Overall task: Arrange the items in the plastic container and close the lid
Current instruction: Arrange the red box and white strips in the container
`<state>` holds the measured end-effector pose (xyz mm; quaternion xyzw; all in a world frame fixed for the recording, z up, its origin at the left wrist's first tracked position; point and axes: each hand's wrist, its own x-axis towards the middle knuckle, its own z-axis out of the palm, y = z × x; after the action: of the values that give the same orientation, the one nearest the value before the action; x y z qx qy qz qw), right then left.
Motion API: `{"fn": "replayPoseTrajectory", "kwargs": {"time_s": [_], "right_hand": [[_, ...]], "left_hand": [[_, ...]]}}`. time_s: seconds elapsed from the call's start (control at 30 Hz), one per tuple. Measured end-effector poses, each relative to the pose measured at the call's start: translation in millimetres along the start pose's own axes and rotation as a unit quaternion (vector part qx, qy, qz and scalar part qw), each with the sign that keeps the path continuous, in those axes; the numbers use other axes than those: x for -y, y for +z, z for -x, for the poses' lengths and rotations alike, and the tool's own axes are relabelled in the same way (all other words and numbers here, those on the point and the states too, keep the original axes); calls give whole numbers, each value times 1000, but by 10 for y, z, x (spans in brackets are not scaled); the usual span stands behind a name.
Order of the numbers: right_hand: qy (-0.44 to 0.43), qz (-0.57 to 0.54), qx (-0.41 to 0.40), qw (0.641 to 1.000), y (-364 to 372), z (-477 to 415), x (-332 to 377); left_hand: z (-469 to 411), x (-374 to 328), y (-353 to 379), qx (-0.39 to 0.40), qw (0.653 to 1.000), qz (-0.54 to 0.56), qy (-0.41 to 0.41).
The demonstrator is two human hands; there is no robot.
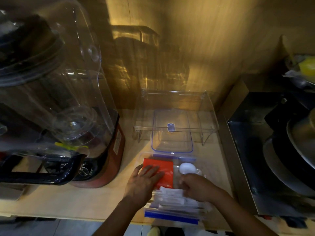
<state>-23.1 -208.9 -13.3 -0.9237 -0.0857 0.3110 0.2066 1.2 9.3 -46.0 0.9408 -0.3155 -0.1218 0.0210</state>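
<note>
A clear plastic container (170,216) with blue clips sits at the front of the wooden counter. Inside lie a red packet (166,167), a white spoon (187,168) and a stack of white paper-wrapped items (175,200). My left hand (144,180) rests flat on the red packet with fingers spread. My right hand (198,186) is curled over the white wrapped items, just below the spoon's bowl; whether it grips the spoon's handle is hidden. The clear lid (172,133) with a blue seal lies behind the container, partly under a clear stand.
A large blender (95,150) with a clear cover stands on the left. A clear acrylic stand (177,113) sits at the back by the wall. A black metal appliance (265,150) with metal pans fills the right side. The counter's front edge (68,217) is near me.
</note>
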Motion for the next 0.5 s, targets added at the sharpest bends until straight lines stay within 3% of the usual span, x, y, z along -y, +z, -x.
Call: {"fn": "replayPoseTrajectory", "kwargs": {"time_s": [0.07,0.17,0.37,0.5], "right_hand": [[8,62,50,997,29,39,-48],[12,88,64,994,107,57,-21],[8,71,2,997,88,73,-17],[-46,23,-61,997,40,86,-26]], "left_hand": [[0,-7,-8,-6,1000,5,-1],[3,-10,-16,-18,1000,23,-2],[28,-17,-20,-54,996,65,2],[74,-7,-88,-150,967,206,-18]]}}
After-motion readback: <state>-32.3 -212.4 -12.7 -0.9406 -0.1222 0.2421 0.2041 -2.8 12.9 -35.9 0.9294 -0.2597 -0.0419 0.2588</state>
